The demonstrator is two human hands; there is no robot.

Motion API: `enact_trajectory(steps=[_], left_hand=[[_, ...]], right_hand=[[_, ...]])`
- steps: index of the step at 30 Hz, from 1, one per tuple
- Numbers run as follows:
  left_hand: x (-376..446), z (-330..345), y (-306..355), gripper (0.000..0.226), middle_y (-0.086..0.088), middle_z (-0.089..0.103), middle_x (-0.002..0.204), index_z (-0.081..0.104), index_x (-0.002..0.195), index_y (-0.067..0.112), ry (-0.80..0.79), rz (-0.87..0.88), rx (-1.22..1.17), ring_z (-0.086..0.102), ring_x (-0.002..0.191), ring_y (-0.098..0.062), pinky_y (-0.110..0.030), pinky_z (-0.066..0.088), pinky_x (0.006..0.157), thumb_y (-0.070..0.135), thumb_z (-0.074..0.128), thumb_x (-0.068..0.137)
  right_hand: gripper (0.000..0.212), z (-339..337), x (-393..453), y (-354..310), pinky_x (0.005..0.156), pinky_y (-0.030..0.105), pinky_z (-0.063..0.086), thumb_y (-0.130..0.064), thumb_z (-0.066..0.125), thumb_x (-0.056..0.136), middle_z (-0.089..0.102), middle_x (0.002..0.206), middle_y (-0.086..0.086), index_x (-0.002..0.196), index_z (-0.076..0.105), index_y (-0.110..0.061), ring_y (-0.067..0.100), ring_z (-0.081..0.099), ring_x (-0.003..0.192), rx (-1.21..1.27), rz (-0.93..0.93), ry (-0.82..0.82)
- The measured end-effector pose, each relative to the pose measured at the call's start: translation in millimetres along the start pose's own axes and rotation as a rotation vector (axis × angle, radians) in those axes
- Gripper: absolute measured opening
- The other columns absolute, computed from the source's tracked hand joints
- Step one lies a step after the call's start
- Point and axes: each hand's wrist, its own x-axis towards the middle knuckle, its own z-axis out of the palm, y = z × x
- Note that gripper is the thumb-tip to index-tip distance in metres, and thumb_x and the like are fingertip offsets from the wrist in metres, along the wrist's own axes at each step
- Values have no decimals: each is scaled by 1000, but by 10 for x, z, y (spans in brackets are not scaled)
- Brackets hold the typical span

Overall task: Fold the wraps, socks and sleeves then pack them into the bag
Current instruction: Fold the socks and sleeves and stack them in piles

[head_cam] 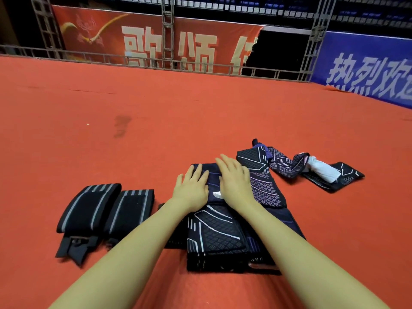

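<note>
My left hand [193, 186] and my right hand [234, 179] lie flat, fingers straight, side by side on a dark folded sleeve [211, 175] on the red floor. Nearer me sits a stack of folded dark patterned sleeves [214, 237], partly under my forearms. Another patterned sleeve [265, 188] lies just right of my right hand. Two folded black wraps with grey stripes [89, 208] [131, 210] lie to the left. An unfolded patterned piece with a white part [312, 168] sprawls to the right. I see no bag.
A red carpet [133, 130] covers the wide floor around the items. At the far edge stands a metal truss rail [167, 61] with a red banner [145, 41] and a blue banner [367, 70] behind it.
</note>
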Motion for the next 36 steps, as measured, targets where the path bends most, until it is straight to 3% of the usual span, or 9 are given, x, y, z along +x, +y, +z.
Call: enact_trajectory(steps=[4,7,10,13,16,19,23,30,36], left_hand=[[32,8,-23,55,-3,-9,160,2,153,21,-139,-22,-15,-10,146,-19,-44,0,119,32,16,100],[41,-12,-21,56,-2,-9,160,2,153,23,-191,-28,-25,-10,146,-18,-44,-1,119,32,17,100],[66,-84,-11,56,-1,-3,160,9,152,23,-215,-55,-53,-7,147,-19,-46,0,118,32,21,99],[123,-226,71,47,-7,27,154,36,141,17,-150,-91,-57,21,141,-26,-47,16,111,28,32,96],[222,-349,160,35,-10,54,131,52,122,12,36,-135,-90,45,122,-30,-42,27,101,25,37,93],[396,-422,268,34,-9,58,124,55,120,11,154,-104,-154,51,116,-29,-40,28,98,21,38,92],[716,-425,451,31,-6,61,119,59,113,12,176,-62,-245,52,112,-29,-38,29,93,18,39,90],[1429,-235,768,32,-6,62,121,58,117,17,94,46,-275,52,115,-28,-35,32,95,15,41,89],[1959,-25,980,46,-8,47,137,43,136,18,-50,179,-178,44,126,-28,-40,32,100,18,47,90]], right_hand=[[53,55,-16,90,115,47,-4,-34,23,103,3,160,-5,152,11,-20,13,0,147,-94,16,-378],[54,41,1,89,113,51,-11,-40,17,102,0,160,-8,152,10,-23,12,-4,147,-77,79,-493],[53,-4,42,76,113,52,-7,-44,23,100,5,160,-12,150,20,-29,12,3,147,33,147,-526],[44,-137,111,76,112,51,1,-50,25,99,23,156,-11,134,48,-37,15,21,143,226,219,-505],[45,-234,218,99,103,47,15,-52,22,99,58,116,-7,91,61,-31,18,48,118,356,243,-459],[44,-280,349,214,84,40,31,-44,35,98,46,71,-7,60,42,-24,21,47,84,467,321,-312],[20,-213,535,513,80,37,47,-20,45,91,65,87,4,83,62,-10,28,59,90,475,447,-171],[22,31,945,1191,82,37,43,-10,47,85,60,114,13,104,60,-6,32,55,106,291,577,-160],[67,349,1085,1613,103,46,35,-32,64,83,40,139,17,134,31,-3,37,41,128,149,729,-314]])
